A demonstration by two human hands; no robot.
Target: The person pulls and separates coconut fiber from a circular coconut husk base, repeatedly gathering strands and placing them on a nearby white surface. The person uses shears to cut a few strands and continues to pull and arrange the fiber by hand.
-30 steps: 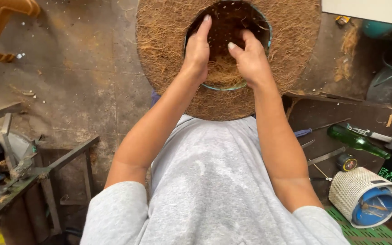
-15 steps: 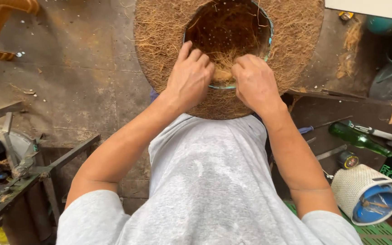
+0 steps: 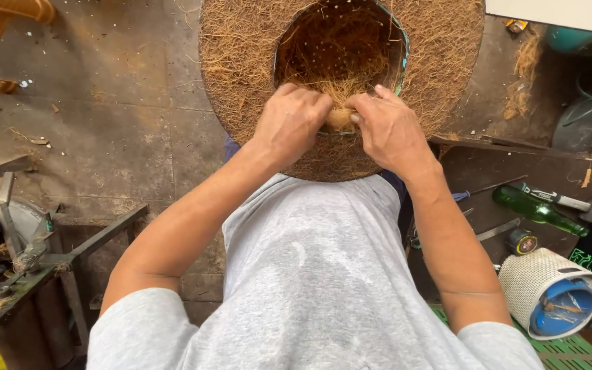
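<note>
Below my grey shirt (image 3: 310,274), both arms reach out to a round mat of brown fibre (image 3: 241,68) spread over a pot (image 3: 400,51) in front of me. My left hand (image 3: 290,123) and my right hand (image 3: 392,130) are curled close together at the near edge of the hollow, each pinching the same small tuft of fibre (image 3: 340,118) against the rim.

As I judge it, the lining is well along: the mat is already pressed down into a deep bowl whose inner wall looks evenly covered, darker and denser than the loose, pale, wiry fringe lying flat around it. What seems left is tucking this near edge; the fringe remains untrimmed.

Off to my right lie a green bottle (image 3: 536,209) and a white basket (image 3: 549,291).
</note>
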